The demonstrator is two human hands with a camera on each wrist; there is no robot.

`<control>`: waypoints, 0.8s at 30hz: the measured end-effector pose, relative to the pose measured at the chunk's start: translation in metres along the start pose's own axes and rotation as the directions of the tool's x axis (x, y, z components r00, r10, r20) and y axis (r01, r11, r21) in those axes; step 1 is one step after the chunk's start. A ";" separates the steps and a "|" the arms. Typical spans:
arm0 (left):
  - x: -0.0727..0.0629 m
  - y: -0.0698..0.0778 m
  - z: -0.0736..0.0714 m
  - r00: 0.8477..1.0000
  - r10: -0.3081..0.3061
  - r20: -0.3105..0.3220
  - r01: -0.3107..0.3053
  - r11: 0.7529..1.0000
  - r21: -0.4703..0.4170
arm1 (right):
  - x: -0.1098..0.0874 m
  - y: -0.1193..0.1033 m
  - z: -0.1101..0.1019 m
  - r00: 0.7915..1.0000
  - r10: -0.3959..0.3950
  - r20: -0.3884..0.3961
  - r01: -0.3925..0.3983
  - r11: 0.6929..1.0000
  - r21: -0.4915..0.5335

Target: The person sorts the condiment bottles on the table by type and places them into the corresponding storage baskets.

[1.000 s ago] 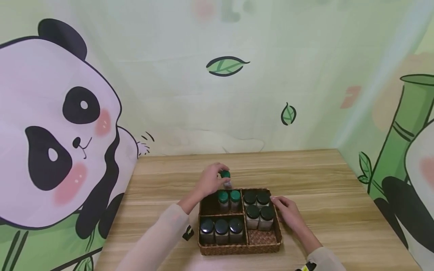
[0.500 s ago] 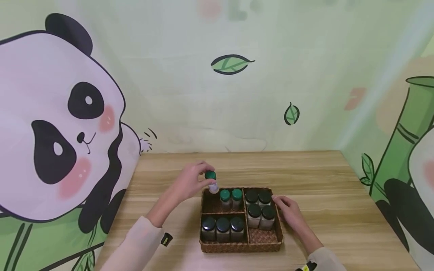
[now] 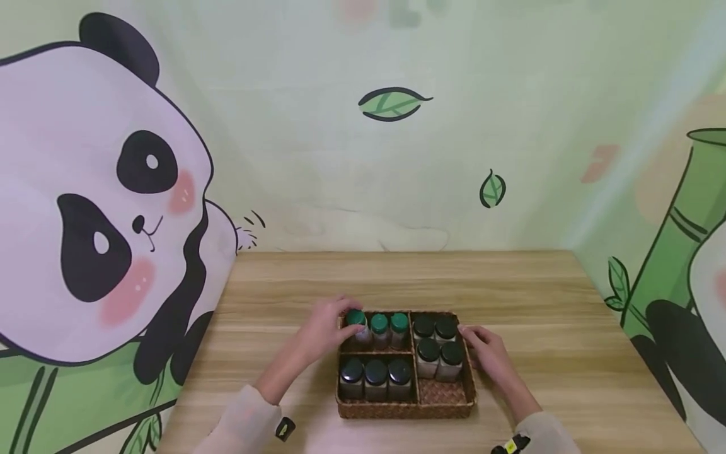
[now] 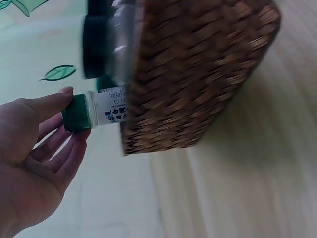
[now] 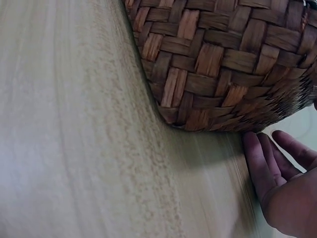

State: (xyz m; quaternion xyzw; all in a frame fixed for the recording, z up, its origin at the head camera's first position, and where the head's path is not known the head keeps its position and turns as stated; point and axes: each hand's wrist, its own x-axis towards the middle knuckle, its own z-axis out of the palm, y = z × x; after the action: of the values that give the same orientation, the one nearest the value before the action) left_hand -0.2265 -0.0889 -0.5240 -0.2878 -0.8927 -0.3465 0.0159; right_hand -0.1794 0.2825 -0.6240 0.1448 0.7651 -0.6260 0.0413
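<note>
My left hand (image 3: 324, 329) pinches a small spice jar (image 4: 110, 106) by its green cap, between thumb and fingers. The jar stands partly inside the back left compartment of the brown woven basket (image 3: 405, 411), its lower end hidden by the wall. Two more green-capped jars (image 3: 389, 323) stand beside it to the right. Fingertips of my right hand (image 3: 491, 358) touch the basket's right side near the back corner. In the right wrist view the fingers (image 5: 258, 157) lie fairly straight against the woven wall, thumb apart.
Three black-lidded jars (image 3: 375, 373) fill the front left compartment. Several more black-lidded jars (image 3: 438, 345) stand in the right compartment, whose woven floor (image 3: 442, 392) shows at the front. The basket sits on a wooden table (image 3: 272, 284) before a panda-print backdrop (image 3: 317, 157).
My left hand has carried the green-capped jar from behind the basket, leftward and then down into the back left compartment. The right hand has stayed at the basket's side.
</note>
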 end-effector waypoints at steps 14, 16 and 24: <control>0.002 -0.019 0.025 0.999 0.034 0.028 -0.035 0.999 0.030 | -0.004 0.005 0.003 1.000 0.007 0.010 -0.007 1.000 -0.007; 0.005 -0.021 0.028 0.999 0.026 0.042 -0.027 0.999 0.020 | -0.005 0.005 0.001 1.000 0.007 -0.006 -0.007 1.000 -0.021; 0.008 -0.020 0.027 0.998 -0.030 0.051 0.030 1.000 0.004 | -0.001 0.003 -0.001 0.999 -0.032 -0.012 0.031 0.997 -0.071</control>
State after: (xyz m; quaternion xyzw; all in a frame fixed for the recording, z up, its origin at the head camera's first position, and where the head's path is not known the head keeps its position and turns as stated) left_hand -0.2387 -0.0798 -0.5551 -0.2830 -0.8976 -0.3378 -0.0115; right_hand -0.1770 0.2840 -0.6266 0.1352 0.7894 -0.5980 0.0313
